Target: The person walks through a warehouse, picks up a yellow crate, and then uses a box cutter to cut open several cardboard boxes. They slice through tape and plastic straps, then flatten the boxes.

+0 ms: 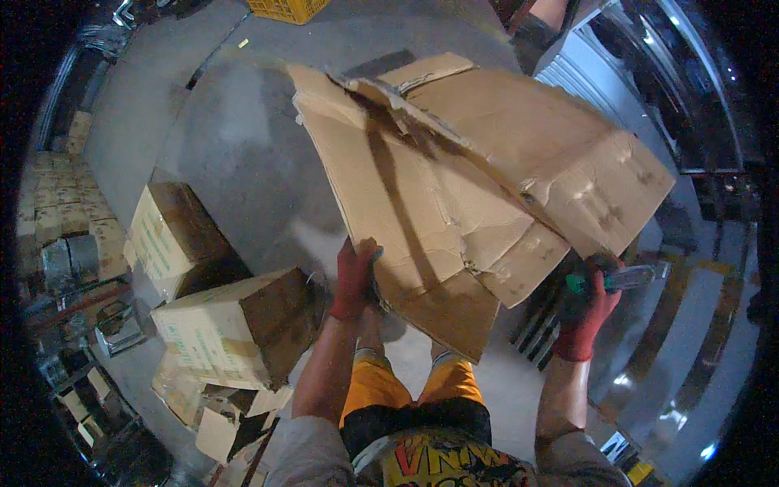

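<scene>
A large flattened brown cardboard box (381,174) with torn, creased flaps is held up in front of me. My left hand (355,277), in a red glove, is closed on its near left edge. Beyond a ragged fold, a second broad cardboard panel (519,114) slopes away to the right; I cannot tell if both are one box. My right hand (586,308), in a red and dark green glove, is closed around a tool with a clear handle (637,277), its exact kind unclear. Those fingers are at the cardboard's lower right corner, and their contact with it is partly hidden.
Two brown cartons (235,329) stand on the floor at my left, above opened cardboard scraps (219,430). A yellow crate (288,8) is at the far edge. Stacked cartons (65,195) line the left side, and a pale stack of sheets (596,69) stands at the far right.
</scene>
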Motion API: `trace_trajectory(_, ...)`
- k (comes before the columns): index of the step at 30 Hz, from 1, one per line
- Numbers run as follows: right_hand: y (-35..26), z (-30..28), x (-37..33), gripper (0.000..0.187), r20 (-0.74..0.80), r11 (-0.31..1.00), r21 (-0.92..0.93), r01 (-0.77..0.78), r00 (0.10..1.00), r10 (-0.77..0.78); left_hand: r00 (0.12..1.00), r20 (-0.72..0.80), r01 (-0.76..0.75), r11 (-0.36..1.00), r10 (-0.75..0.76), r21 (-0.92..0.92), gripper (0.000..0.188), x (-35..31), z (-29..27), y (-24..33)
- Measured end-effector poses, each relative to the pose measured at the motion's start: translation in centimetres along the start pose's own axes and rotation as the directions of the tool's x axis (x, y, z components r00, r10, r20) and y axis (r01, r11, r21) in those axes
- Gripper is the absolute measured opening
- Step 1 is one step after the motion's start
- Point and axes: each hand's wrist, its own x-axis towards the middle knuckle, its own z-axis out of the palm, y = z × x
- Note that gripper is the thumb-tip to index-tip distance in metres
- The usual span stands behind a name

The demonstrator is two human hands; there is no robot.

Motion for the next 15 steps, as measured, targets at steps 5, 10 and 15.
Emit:
trace_trajectory(5, -0.6, -2.4, 1.1, 0.024, 0.571, 0.633, -0.426, 0.647, 0.734, -0.366, 0.997, -0.036, -0.079, 0.988, 0.074, -0.134, 0.038, -5.6, -1.9, 1.9)
trace_trajectory(10, -4.9, -0.4, 1.6, 0.028, 0.960, 0.210, -0.050, 0.976, 0.105, -0.260, 0.981, -0.033, -0.192, 0.960, 0.189, -0.204, 0.039, -4.9, -1.7, 3.8)
trace_trajectory(15, -6.4, 3.6, -0.8, 0.037, 0.960, 0.465, 0.277, 0.841, -0.221, -0.171, 0.877, 0.111, -0.458, 0.883, 0.468, -0.104, 0.037, -3.8, -1.1, 2.9)
